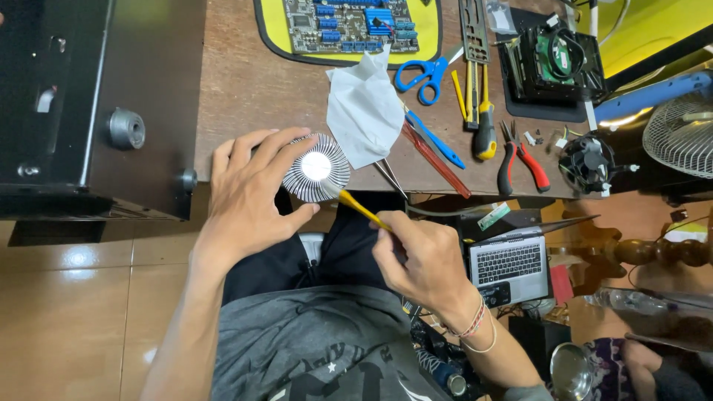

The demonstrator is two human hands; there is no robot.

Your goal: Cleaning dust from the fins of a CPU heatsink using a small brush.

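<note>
At far left, well clear of either grip, a black case (96, 104) lies on its side, its panel facing up and out of the working space.

The left hand (249, 197) is spread over the table edge (238, 89), fingers fanned round the left rim of a round finned heatsink (316, 174) and thumb hooked under its near side. That is a loose cradling hold, not a clench: it seems meant to keep the disc from turning or sliding off the edge while the bright polished centre stays uncovered and facing up.

Just right of that hold, a yellow tool (360, 208) slants up from the right hand (427, 260) to touch the heatsink's lower right rim. The right hand is closed on the tool's handle end, pinched pencil-fashion, which suits fine, light pressure; I cannot tell what kind of tip it has.

Beyond the heatsink, away from the body, a white wipe (364, 108) lies touching its far side, within easy reach of the left fingers. Farther out sits a circuit board (353, 22) on a yellow mat.

Right of the tool grip, blue scissors (423, 74), a yellow-handled screwdriver (484, 126) and red pliers (520, 163) are laid out in a row, handles toward the person. A small black fan (587, 160) sits at the table's right end, and a laptop (509, 263) rests below.
</note>
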